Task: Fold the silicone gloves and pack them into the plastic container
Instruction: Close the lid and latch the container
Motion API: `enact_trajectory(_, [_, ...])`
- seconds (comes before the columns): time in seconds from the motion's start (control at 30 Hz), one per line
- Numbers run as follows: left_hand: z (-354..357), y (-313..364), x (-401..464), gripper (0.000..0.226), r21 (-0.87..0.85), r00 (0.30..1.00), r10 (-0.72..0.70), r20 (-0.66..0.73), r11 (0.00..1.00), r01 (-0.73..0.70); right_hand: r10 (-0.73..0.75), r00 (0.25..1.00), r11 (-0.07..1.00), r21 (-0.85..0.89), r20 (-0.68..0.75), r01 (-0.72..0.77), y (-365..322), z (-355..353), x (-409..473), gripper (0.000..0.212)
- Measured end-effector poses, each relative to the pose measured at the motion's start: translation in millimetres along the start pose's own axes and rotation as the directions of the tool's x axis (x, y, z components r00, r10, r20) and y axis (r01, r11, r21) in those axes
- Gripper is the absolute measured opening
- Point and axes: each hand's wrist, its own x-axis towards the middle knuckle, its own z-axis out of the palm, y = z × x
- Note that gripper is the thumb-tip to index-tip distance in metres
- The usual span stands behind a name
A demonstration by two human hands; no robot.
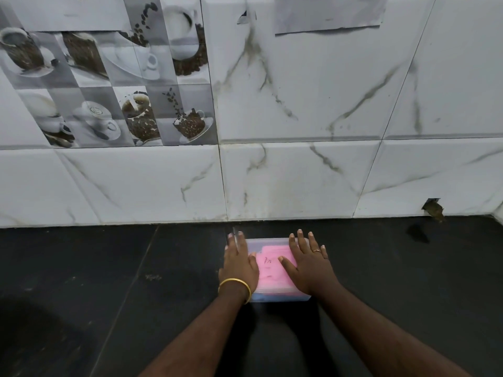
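Observation:
A clear plastic container [275,296] stands on the black counter close to the wall. Pink silicone gloves [272,270] show through its translucent top, and something blue shows along its near side. My left hand [239,265] lies flat on the container's left part, fingers straight, with a gold bangle on the wrist. On the right part rests my right hand [309,265], palm down, fingers spread, a ring on one finger. Both palms rest on the top and grip nothing.
The black stone counter [109,281] runs left and right of the container. A white marbled tile wall [299,180] rises just behind it, with coffee-cup picture tiles at the upper left. A broken hole in the wall [433,207] sits at the right.

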Motion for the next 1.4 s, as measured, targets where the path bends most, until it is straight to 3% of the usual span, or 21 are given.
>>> enact_trajectory(0.1, [2, 1, 1, 0.079, -0.33, 0.957, -0.289, 0.03, 0.901, 0.283, -0.001, 1.0, 1.0, 0.003, 0.005, 0.001, 1, 0, 1, 0.076])
enact_trajectory(0.2, [2, -1, 1, 0.074, -0.421, 0.89, -0.447, 0.092, 0.792, 0.442, -0.004, 1.0, 1.0, -0.001, 0.004, 0.004, 1, 0, 1, 0.076])
enact_trajectory(0.33, [4, -4, 1, 0.079, -0.494, 0.851, -0.503, 0.152, 0.707, 0.506, -0.004, 1.0, 1.0, -0.001, 0.005, 0.004, 1, 0, 1, 0.077])
enact_trajectory(0.43, [0, -1, -6, 0.072, -0.514, 0.863, -0.506, -0.002, 0.74, 0.433, -0.005, 1.0, 1.0, 0.001, 0.011, 0.005, 2, 1, 2, 0.077])
enact_trajectory(0.5, [-3, 2, -13, 0.065, -0.414, 0.896, -0.422, -0.139, 0.847, 0.334, -0.005, 1.0, 1.0, 0.004, 0.015, 0.005, 2, 1, 2, 0.078])
enact_trajectory(0.6, [-6, 7, -18, 0.05, -0.167, 0.925, -0.312, -0.216, 0.945, 0.28, -0.006, 1.0, 1.0, 0.004, 0.018, 0.006, 2, 2, 3, 0.078])
enact_trajectory(0.83, [-8, 11, -13, 0.04, -0.027, 0.926, -0.313, -0.212, 0.949, 0.314, -0.008, 1.0, 1.0, 0.0, 0.022, 0.008, 4, 1, 3, 0.077])
enact_trajectory(1.0, [-12, 12, -8, 0.033, 0.15, 0.961, -0.211, -0.18, 0.959, 0.239, -0.01, 0.999, 1.0, -0.001, 0.032, 0.01, 3, 1, 3, 0.077])
enact_trajectory(1.3, [-13, 17, -1, 0.03, 0.231, 0.975, -0.2, -0.096, 0.948, 0.217, -0.006, 0.999, 1.0, 0.0, 0.033, 0.006, 2, 0, 3, 0.078])
enact_trajectory(1.4, [-15, 23, 2, 0.032, 0.37, 0.978, -0.199, -0.064, 0.905, 0.208, -0.004, 0.999, 1.0, 0.0, 0.033, 0.004, 2, 0, 3, 0.078])
